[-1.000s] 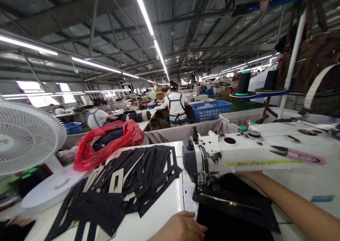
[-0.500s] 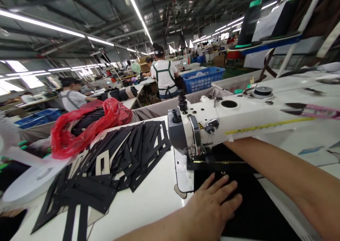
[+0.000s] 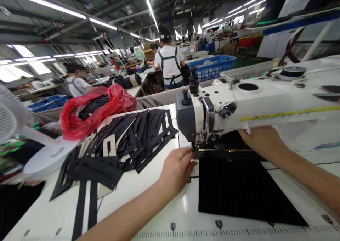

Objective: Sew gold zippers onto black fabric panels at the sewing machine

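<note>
A white sewing machine (image 3: 255,106) stands over black fabric (image 3: 239,188) that lies on the white table. Along the fabric's upper edge runs a gold zipper (image 3: 231,150), passing below the needle area. My left hand (image 3: 176,168) is closed at the fabric's upper left corner, left of the needle, its fingertips pinched at the dark edge. Behind the zipper, under the machine arm, my right hand (image 3: 255,138) rests at the black fabric; its fingers are mostly hidden by the machine and cloth.
Black strips with slots (image 3: 132,138) are piled left of the machine. Beyond them lies a red plastic bag (image 3: 119,99). A white fan (image 3: 39,141) stands at the far left. A blue basket (image 3: 215,69) and people at other tables are farther back.
My left hand has moved from lying spread on the fabric to its upper left corner, and its fingers have closed. The fabric's lower part now shows uncovered. The view has shifted.
</note>
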`<state>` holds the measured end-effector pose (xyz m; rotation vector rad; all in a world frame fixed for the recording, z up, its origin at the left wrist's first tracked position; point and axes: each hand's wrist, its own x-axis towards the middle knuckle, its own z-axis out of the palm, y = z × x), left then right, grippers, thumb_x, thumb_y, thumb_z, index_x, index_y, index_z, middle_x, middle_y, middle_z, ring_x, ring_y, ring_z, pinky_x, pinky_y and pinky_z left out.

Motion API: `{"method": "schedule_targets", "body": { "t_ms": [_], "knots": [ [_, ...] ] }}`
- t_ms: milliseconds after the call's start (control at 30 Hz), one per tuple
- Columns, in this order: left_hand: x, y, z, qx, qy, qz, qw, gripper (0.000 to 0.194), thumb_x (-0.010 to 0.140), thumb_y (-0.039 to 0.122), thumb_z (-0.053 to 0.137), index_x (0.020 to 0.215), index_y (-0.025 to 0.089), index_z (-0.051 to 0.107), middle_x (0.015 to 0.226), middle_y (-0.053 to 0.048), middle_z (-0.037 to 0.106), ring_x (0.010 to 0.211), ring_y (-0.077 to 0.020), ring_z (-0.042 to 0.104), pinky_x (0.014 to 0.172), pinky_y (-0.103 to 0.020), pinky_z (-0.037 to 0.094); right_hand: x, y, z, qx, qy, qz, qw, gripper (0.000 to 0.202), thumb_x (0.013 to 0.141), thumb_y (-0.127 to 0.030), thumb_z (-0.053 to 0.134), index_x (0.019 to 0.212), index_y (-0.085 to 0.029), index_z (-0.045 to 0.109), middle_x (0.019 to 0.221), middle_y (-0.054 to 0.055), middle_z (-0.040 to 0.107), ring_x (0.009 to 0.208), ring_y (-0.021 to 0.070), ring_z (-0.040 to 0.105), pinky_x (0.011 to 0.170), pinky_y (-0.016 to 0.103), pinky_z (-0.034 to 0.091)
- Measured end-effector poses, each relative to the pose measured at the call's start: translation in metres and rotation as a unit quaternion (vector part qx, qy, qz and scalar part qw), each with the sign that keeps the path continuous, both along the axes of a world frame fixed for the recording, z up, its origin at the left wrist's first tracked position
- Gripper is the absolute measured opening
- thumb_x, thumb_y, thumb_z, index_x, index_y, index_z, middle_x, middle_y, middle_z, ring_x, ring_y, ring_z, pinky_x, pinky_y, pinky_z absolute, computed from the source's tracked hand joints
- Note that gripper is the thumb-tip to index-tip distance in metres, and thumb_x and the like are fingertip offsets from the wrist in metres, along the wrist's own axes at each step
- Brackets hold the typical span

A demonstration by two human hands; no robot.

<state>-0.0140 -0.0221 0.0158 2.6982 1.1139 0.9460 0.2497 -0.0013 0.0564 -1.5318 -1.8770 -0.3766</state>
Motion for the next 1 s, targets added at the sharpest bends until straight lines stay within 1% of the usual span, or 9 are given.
{"method": "schedule_targets", "body": {
  "t_ms": [67,100,167,233,300,367,467,667,1000],
  "knots": [
    [-0.003,0.014,-0.006,0.021,0.036,-0.029,0.999,0.017,0.088,0.019,0.052,0.103,0.015,0.06,0.114,-0.012,0.062,0.107,-0.0248,0.057,0.093,-0.043,0.048,-0.014,-0.02,-0.009,-0.035,-0.03,0.057,0.997,0.022,0.088,-0.03,0.052,0.073,-0.016,0.061,0.074,0.006,0.062,0.069,0.0174,0.059,0.065,0.032,0.048],
    [-0.001,0.018,-0.008,0.027,0.047,-0.037,0.998,0.016,0.089,0.019,0.051,0.101,0.014,0.061,0.113,-0.011,0.062,0.108,-0.0241,0.057,0.095,-0.042,0.046,-0.024,-0.029,-0.014,-0.048,-0.044,0.095,0.993,0.02,0.088,-0.026,0.05,0.076,-0.016,0.062,0.076,0.006,0.064,0.072,0.0187,0.06,0.067,0.033,0.049],
    [0.005,0.021,-0.012,0.036,0.064,-0.033,0.997,0.013,0.089,0.019,0.051,0.096,0.014,0.062,0.108,-0.011,0.065,0.106,-0.023,0.059,0.096,-0.041,0.046,-0.045,-0.039,-0.025,-0.052,-0.068,0.163,0.983,0.019,0.089,-0.018,0.045,0.092,-0.014,0.063,0.091,0.009,0.066,0.085,0.0215,0.061,0.077,0.037,0.05],
    [0.01,0.019,-0.013,0.053,0.077,-0.013,0.996,0.013,0.089,0.019,0.052,0.093,0.013,0.062,0.104,-0.011,0.066,0.103,-0.0235,0.061,0.094,-0.042,0.047,-0.062,-0.039,-0.035,-0.049,-0.084,0.198,0.975,0.024,0.087,-0.012,0.044,0.104,-0.009,0.061,0.102,0.013,0.065,0.096,0.024,0.059,0.087,0.04,0.048],
    [0.013,0.015,-0.013,0.071,0.083,0.001,0.994,0.013,0.09,0.019,0.051,0.094,0.012,0.062,0.103,-0.012,0.067,0.101,-0.0239,0.061,0.092,-0.043,0.047,-0.072,-0.031,-0.043,-0.051,-0.091,0.216,0.971,0.026,0.086,-0.008,0.043,0.105,-0.005,0.061,0.106,0.015,0.065,0.1,0.0247,0.059,0.09,0.04,0.048],
    [0.014,0.012,-0.013,0.085,0.083,0.011,0.993,0.014,0.09,0.019,0.05,0.094,0.012,0.062,0.103,-0.012,0.066,0.101,-0.0234,0.061,0.093,-0.043,0.047,-0.073,-0.024,-0.046,-0.047,-0.091,0.226,0.969,0.027,0.085,-0.008,0.042,0.103,-0.005,0.061,0.106,0.016,0.065,0.099,0.0243,0.06,0.09,0.039,0.049],
    [0.012,0.011,-0.013,0.095,0.081,0.023,0.992,0.015,0.091,0.018,0.048,0.093,0.014,0.062,0.104,-0.012,0.066,0.1,-0.0223,0.062,0.092,-0.042,0.047,-0.07,-0.02,-0.046,-0.044,-0.087,0.23,0.968,0.028,0.086,-0.008,0.04,0.102,-0.006,0.062,0.107,0.016,0.065,0.099,0.0234,0.061,0.089,0.038,0.05],
    [0.012,0.014,-0.01,0.081,0.074,-0.002,0.994,0.013,0.091,0.019,0.048,0.091,0.015,0.061,0.099,-0.008,0.068,0.099,-0.0205,0.063,0.093,-0.042,0.045,-0.065,-0.018,-0.042,-0.076,-0.082,0.255,0.96,0.028,0.085,-0.008,0.041,0.103,-0.012,0.063,0.104,0.012,0.066,0.095,0.0207,0.063,0.083,0.034,0.053],
    [0.012,0.013,-0.006,0.081,0.102,-0.005,0.991,0.014,0.091,0.017,0.047,0.088,0.014,0.061,0.1,-0.008,0.067,0.096,-0.0204,0.063,0.094,-0.042,0.042,-0.065,-0.017,-0.046,-0.077,-0.092,0.256,0.959,0.033,0.082,-0.003,0.042,0.108,-0.01,0.061,0.113,0.013,0.063,0.104,0.0201,0.059,0.091,0.034,0.049]
  ]
}}
